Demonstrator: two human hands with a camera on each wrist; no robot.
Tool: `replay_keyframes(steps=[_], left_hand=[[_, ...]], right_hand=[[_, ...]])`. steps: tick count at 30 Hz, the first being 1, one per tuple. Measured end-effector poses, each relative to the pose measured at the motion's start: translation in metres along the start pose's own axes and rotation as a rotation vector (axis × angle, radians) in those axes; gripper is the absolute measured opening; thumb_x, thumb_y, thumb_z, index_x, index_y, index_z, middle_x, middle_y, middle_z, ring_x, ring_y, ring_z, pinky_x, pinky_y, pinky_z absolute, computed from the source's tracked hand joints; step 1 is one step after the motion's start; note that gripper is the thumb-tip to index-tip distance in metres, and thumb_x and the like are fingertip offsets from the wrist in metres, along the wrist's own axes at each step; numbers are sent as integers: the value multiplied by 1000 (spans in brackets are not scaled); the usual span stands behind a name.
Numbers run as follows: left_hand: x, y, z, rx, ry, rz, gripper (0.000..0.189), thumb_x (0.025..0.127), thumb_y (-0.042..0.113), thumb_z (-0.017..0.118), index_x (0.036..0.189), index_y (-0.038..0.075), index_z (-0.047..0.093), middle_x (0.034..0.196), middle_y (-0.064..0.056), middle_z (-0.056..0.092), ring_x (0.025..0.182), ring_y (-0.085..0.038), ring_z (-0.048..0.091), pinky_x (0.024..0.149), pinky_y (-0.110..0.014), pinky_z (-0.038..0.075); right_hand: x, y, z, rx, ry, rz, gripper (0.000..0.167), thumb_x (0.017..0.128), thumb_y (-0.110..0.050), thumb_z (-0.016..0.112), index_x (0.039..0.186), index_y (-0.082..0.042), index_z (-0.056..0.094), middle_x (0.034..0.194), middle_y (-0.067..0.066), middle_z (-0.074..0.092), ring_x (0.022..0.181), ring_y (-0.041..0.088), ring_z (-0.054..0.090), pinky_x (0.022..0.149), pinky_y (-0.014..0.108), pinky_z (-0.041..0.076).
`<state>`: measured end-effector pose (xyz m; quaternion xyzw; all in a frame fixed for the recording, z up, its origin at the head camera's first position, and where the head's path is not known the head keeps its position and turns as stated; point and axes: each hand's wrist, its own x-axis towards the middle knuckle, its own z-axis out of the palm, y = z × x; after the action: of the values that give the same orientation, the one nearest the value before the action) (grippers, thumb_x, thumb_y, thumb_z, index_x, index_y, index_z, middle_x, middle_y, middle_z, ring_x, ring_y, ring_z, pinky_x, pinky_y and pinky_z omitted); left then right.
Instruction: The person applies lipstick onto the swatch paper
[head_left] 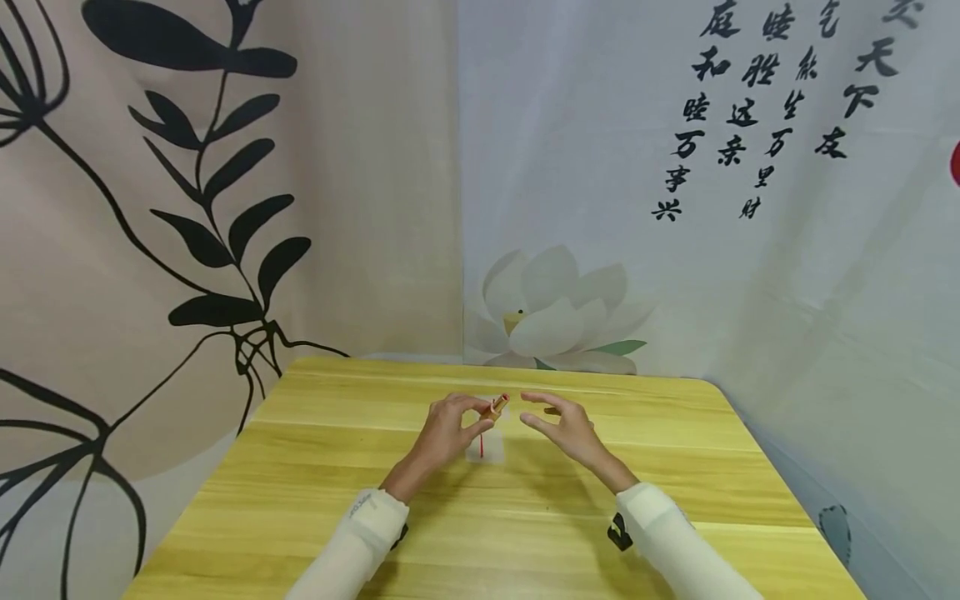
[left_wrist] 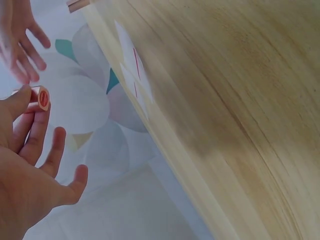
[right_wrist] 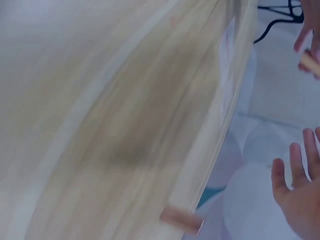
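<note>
My left hand (head_left: 448,427) pinches a small gold lipstick tube (head_left: 496,407) between thumb and fingers, above the far part of the table. Its end, round and red inside, shows in the left wrist view, where the other fingers of the left hand (left_wrist: 37,180) spread loosely. My right hand (head_left: 562,429) hovers just right of the tube, fingers apart and nothing in its grasp. Beneath the left hand lies white paper (head_left: 493,450) with a red stroke on it. A rose-gold cap-like piece (right_wrist: 181,219) lies close to the table's far edge.
The yellow wood-grain table (head_left: 517,533) ends at its far edge just beyond the hands. Behind it hangs a light cloth backdrop (head_left: 382,208) printed with dark plants, a lotus and black characters. White sleeves (head_left: 352,542) cover both forearms.
</note>
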<state>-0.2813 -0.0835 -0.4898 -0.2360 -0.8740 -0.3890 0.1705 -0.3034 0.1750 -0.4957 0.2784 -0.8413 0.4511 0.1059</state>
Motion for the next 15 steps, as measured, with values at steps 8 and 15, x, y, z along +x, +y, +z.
replay_keyframes(steps=[8, 15], left_hand=[[-3, 2, 1, -27, 14, -24, 22, 90, 18, 83, 110, 12, 80, 114, -4, 76, 117, -30, 65, 106, -62, 44], [-1, 3, 0, -19, 9, -34, 24, 91, 21, 82, 113, 13, 79, 116, -3, 75, 117, -30, 65, 105, -60, 46]], right_hand=[[-20, 31, -38, -222, 60, 74, 46, 92, -23, 82, 133, -6, 70, 136, 17, 67, 86, 24, 74, 76, 41, 61], [-40, 44, -59, -283, 27, 193, 47, 93, -20, 81, 133, 1, 68, 132, 23, 68, 74, 32, 68, 86, 46, 56]])
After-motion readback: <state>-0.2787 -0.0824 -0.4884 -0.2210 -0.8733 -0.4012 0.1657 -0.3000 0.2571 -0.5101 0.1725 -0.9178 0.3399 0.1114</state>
